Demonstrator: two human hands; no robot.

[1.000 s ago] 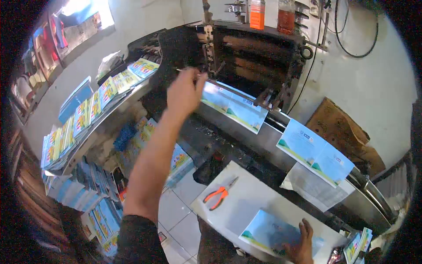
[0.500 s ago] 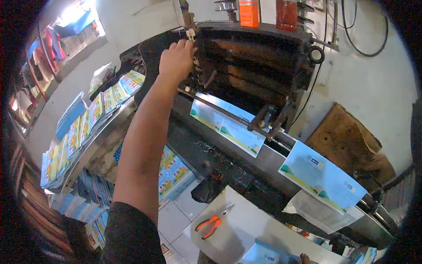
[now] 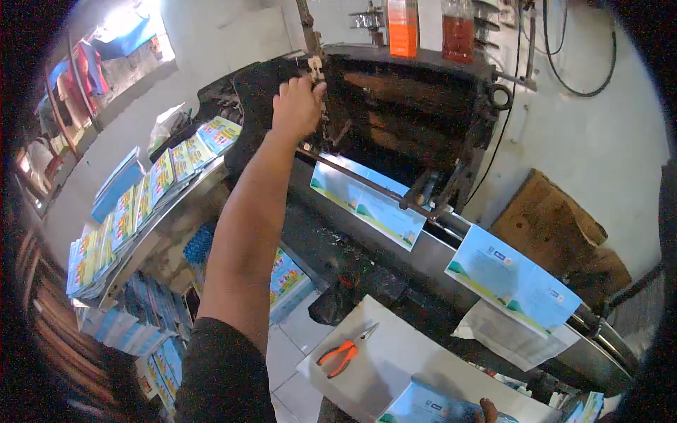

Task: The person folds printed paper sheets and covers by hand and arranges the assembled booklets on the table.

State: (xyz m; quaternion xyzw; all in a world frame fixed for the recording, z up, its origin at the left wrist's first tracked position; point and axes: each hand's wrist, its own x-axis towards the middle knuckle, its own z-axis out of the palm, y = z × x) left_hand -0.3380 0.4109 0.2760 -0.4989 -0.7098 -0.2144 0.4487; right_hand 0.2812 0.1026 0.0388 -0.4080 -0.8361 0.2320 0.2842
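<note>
My left hand (image 3: 299, 107) reaches far forward, its fingers curled around part of an upright metal rod (image 3: 314, 68) at the left side of a dark machine (image 3: 416, 106). What lies inside the grip is mostly hidden. Only the dark-smudged fingertips of my right hand (image 3: 486, 409) show at the bottom edge, by a light blue printed sheet (image 3: 423, 407) on a white board (image 3: 402, 359). Orange-handled pliers (image 3: 345, 352) lie on that board, apart from both hands. A blue printed sheet (image 3: 367, 204) hangs at the machine's front bar, and another (image 3: 515, 278) lies further right.
Stacks of colourful printed sheets (image 3: 141, 197) line a shelf at left, with more bundles (image 3: 134, 324) below. An orange container (image 3: 403, 28) and a bottle of reddish liquid (image 3: 458, 32) stand on top of the machine. Cardboard (image 3: 550, 225) leans at right.
The view has shifted slightly, so most things sit a little further right or lower. My left hand stays at the rod, with its thumb now more visible. Pliers and sheets keep their places.
</note>
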